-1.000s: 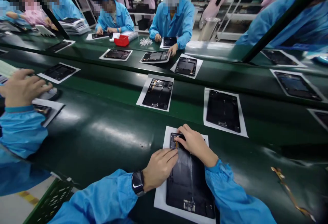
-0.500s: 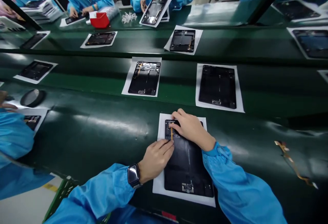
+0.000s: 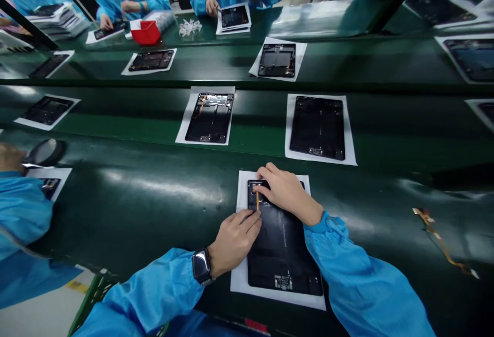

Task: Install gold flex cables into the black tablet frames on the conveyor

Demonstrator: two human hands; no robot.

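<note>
In front of me a black tablet housing lies on a white sheet. A narrow orange flex cable runs along its upper left part. My left hand, with a watch on the wrist, pinches at the cable's lower end, fingers closed together. My right hand reaches over the housing's top edge, thumb and fingertips closed at the cable's upper end and covering it. A second, loose flex cable lies on the green bench to the right.
Beyond the bench, a conveyor carries several tablet housings on sheets, including one just ahead. A co-worker's sleeve and a round black dish are at left. Co-workers sit across, near a red box.
The housings on the near conveyor have shifted slightly left. Across the line, a co-worker has lowered a tilted housing onto the bench. My hands stay almost still at the cable.
</note>
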